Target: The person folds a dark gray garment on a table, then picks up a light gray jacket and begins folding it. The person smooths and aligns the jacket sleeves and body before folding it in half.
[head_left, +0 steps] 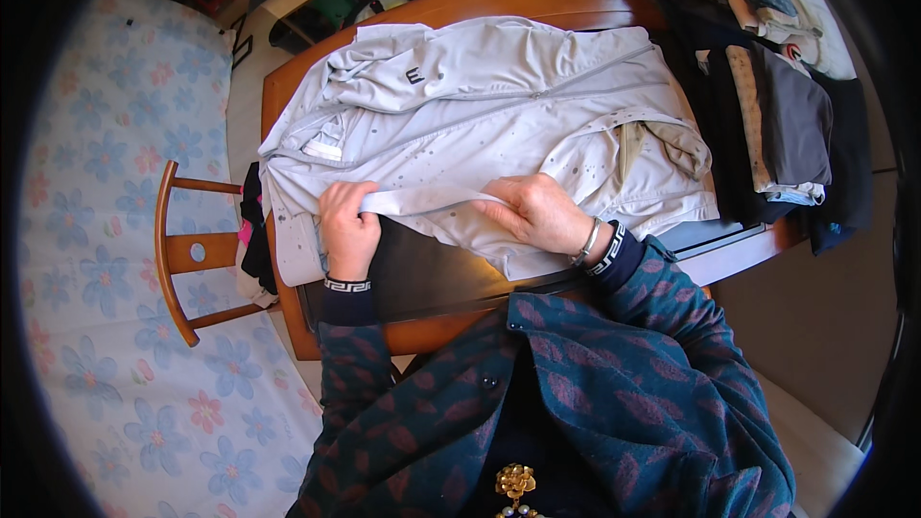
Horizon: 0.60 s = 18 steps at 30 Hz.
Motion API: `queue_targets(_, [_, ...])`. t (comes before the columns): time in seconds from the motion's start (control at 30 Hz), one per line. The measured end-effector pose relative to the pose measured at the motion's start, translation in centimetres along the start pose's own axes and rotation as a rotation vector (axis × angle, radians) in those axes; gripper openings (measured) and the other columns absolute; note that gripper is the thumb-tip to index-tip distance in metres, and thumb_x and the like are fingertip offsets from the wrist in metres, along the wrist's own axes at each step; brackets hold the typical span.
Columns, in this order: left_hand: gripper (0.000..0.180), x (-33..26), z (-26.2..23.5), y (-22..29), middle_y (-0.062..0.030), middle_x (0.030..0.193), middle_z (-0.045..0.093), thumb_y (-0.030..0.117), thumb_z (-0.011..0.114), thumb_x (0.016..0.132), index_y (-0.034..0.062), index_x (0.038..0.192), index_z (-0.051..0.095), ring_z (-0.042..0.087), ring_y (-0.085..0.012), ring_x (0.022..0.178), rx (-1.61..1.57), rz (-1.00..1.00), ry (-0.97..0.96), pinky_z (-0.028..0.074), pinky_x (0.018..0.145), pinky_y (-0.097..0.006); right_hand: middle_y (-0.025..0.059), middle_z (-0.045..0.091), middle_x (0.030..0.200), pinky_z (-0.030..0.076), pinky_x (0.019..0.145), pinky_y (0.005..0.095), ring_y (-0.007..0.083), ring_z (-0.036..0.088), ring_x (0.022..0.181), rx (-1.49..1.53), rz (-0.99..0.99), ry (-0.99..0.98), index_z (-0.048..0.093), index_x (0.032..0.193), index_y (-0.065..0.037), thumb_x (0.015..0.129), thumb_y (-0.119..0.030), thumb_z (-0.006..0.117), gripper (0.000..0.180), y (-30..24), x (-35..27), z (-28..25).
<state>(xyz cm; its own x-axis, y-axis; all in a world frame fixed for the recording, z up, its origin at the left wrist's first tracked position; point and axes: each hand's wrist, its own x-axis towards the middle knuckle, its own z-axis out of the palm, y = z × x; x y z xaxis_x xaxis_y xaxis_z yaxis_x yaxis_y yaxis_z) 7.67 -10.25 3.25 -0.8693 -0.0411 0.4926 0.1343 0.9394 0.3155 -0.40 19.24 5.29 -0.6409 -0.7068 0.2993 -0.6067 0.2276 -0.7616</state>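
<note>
**A:** What lies at the centre of the view?

**B:** A pale grey jacket [499, 125], spread flat across a brown wooden tabletop [566, 2]. It has a zip running across its front and small dark specks scattered over the cloth. Everything else is placed from this jacket.

**A:** Where are the hands?

**B:** Both rest on the jacket's near edge. The left hand [347, 225] has its grip closed on one end of a folded strip of the grey cloth. The right hand [535, 213] lies on the other end of that strip, fingers curled and pressing down — whether its grip pinches the cloth or only presses on it, I cannot tell. A silver bracelet [586, 242] circles the right wrist.

**A:** And the sleeves?

**B:** Dark teal with a dull red leaf pattern, each ending in a navy cuff with a white border.

**A:** What is under the near edge of the jacket?

**B:** A dark flat panel [432, 273], lying on the tabletop between the two hands.

**A:** What else is near?

**B:** To the right of the jacket, a stack of folded clothes [777, 115] in dark and tan colours. To its left, beyond the tabletop's edge, a wooden chair [187, 254] — and further left, a bed [106, 182] with a pale blue flowered cover.
</note>
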Motion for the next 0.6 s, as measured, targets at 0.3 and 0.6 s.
queue_targets(0.3, [0.030, -0.1, -0.7, -2.9, -0.0142, 0.087, 0.067, -0.009, 0.050, 0.068, 0.0035, 0.089, 0.068, 0.063, -0.0349, 0.088, -0.047, -0.306, 0.075, 0.049, 0.083, -0.041, 0.0188, 0.063, 0.075, 0.050, 0.061, 0.0421, 0.0395, 0.061, 0.068, 0.046, 0.005, -0.035, 0.068, 0.087, -0.002, 0.097, -0.020, 0.063, 0.022, 1.0, -0.5, 0.0])
queue_targets(0.6, [0.036, 0.9, 2.1, 8.0, -0.0134, 0.114, 0.066, 0.003, 0.066, 0.076, 0.0007, 0.112, 0.066, 0.059, -0.0347, 0.107, -0.380, 0.179, -0.150, 0.046, 0.093, -0.043, 0.0195, 0.066, 0.074, 0.052, 0.066, 0.0477, 0.0399, 0.066, 0.072, 0.065, 0.054, -0.046, 0.070, 0.086, -0.005, 0.098, -0.035, 0.057, 0.035, 1.3, -0.5, 0.7])
